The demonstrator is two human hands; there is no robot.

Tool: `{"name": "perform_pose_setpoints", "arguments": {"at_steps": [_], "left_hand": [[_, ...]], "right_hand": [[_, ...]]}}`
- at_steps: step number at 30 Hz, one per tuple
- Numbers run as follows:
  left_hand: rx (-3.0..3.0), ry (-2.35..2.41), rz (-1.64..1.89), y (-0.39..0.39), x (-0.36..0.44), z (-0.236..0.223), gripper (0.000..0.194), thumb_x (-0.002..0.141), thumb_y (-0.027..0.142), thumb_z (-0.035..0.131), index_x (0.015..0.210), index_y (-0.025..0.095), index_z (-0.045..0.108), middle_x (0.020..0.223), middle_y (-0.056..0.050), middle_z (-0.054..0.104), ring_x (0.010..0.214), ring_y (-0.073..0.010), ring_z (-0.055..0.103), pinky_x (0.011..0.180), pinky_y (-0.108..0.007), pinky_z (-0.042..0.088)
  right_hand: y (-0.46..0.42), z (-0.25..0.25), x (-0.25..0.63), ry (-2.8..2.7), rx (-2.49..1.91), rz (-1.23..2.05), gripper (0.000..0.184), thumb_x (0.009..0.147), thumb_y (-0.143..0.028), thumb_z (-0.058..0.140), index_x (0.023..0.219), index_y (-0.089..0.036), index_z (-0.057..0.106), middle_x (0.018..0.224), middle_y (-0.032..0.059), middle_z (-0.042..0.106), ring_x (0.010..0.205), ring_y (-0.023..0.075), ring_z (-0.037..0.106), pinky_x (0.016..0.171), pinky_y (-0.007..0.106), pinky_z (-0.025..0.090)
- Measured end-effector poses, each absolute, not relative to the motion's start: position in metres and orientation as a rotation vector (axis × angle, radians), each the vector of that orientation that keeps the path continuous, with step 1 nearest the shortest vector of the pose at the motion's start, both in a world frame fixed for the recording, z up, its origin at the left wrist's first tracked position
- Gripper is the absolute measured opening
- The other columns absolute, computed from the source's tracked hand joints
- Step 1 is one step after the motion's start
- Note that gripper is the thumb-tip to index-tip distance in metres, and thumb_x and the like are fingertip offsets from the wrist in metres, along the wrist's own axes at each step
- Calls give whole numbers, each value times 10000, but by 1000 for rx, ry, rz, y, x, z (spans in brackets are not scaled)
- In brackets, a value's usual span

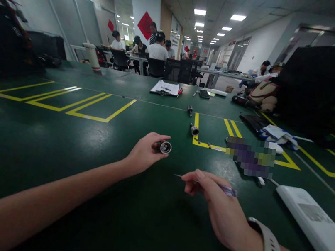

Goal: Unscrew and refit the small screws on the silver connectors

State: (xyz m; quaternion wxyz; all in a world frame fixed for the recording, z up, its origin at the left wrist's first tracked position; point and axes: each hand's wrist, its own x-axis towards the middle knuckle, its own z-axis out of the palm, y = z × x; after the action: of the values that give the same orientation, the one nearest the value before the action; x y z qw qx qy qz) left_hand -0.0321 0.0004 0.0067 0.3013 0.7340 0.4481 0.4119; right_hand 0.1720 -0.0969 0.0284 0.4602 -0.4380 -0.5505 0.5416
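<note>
Between the thumb and fingers of my left hand point(146, 153) is a small metal cylindrical part point(166, 147), its round open end facing me. My right hand point(212, 195) is closed around a screwdriver point(229, 191) with a clear purplish handle; its thin shaft points left, toward the metal part but apart from it. Beyond my hands, another metal cylindrical part point(194, 129) lies at the corner of a yellow tape outline. A similar dark part point(190, 111) lies farther back. Several tiny dark pieces point(209, 144) are scattered along the tape.
A white power strip point(310, 222) lies at the right, near a blurred-out phone-like object point(249, 158) and white-blue gloves point(279, 136). A clipboard with papers point(165, 88) is at the back. A black bag point(324, 86) stands far right. Several people sit at tables beyond.
</note>
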Motion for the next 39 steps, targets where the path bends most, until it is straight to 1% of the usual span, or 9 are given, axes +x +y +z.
{"name": "perform_pose_setpoints", "arguments": {"at_steps": [4, 7, 10, 13, 16, 21, 27, 35, 39], "left_hand": [[2239, 1179, 1128, 34, -37, -2, 292, 629, 256, 734, 879, 158, 619, 875, -28, 513, 767, -164, 539, 662, -306, 470], [2339, 1220, 1139, 45, -37, -3, 317, 598, 303, 759, 774, 153, 542, 788, -7, 505, 720, -155, 497, 621, -279, 425], [2268, 1208, 1076, 47, -37, -2, 303, 639, 329, 720, 759, 162, 497, 748, 7, 522, 671, -140, 495, 599, -264, 411], [2204, 1122, 967, 46, -39, -3, 206, 695, 294, 657, 781, 156, 529, 751, -2, 569, 676, -139, 531, 619, -263, 422], [2200, 1119, 913, 44, -39, -5, 138, 698, 258, 631, 722, 150, 549, 675, 12, 562, 626, -127, 521, 586, -245, 406], [2255, 1213, 921, 43, -38, -6, 195, 716, 303, 605, 635, 156, 507, 587, 40, 494, 551, -103, 452, 514, -218, 347], [2427, 1213, 863, 40, -38, -4, 114, 711, 214, 581, 644, 160, 505, 622, 33, 500, 594, -115, 476, 548, -229, 356], [2457, 1149, 876, 36, -36, -2, 135, 747, 205, 547, 635, 164, 484, 613, 34, 477, 576, -107, 459, 542, -223, 348], [2458, 1159, 874, 37, -37, -2, 136, 747, 210, 550, 638, 163, 485, 614, 31, 481, 578, -110, 464, 543, -226, 346]], "right_hand": [[-60, 25, 151, -1246, -897, 1252, 152, 839, -276, 519, 810, -191, 640, 677, -15, 591, 649, 128, 534, 619, 281, 413], [-34, 18, 138, -1173, -790, 1252, 31, 786, -212, 572, 764, -202, 552, 635, -44, 571, 612, 119, 523, 606, 272, 409], [-18, 10, 133, -1208, -767, 1246, 59, 764, -213, 606, 743, -193, 554, 669, -34, 574, 648, 123, 536, 641, 279, 422], [-15, 4, 132, -1302, -740, 1287, 74, 772, -241, 618, 776, -189, 566, 725, -15, 593, 709, 137, 556, 695, 299, 434], [-16, 2, 134, -1397, -732, 1303, 76, 801, -259, 588, 803, -185, 573, 778, 7, 612, 757, 151, 564, 737, 322, 435], [-21, 8, 134, -1483, -847, 1204, 100, 837, -262, 520, 804, -182, 570, 783, 13, 606, 765, 158, 566, 744, 333, 434], [-26, 15, 134, -1598, -961, 1074, 107, 819, -218, 527, 781, -176, 618, 798, 21, 618, 769, 165, 567, 724, 327, 429], [-10, 4, 137, -1049, -713, 1563, 111, 759, -194, 563, 697, -147, 643, 712, 38, 671, 675, 144, 582, 694, 305, 434], [-13, 3, 137, -1052, -724, 1519, 124, 773, -205, 552, 698, -157, 639, 719, 31, 666, 683, 145, 580, 693, 307, 434]]}}
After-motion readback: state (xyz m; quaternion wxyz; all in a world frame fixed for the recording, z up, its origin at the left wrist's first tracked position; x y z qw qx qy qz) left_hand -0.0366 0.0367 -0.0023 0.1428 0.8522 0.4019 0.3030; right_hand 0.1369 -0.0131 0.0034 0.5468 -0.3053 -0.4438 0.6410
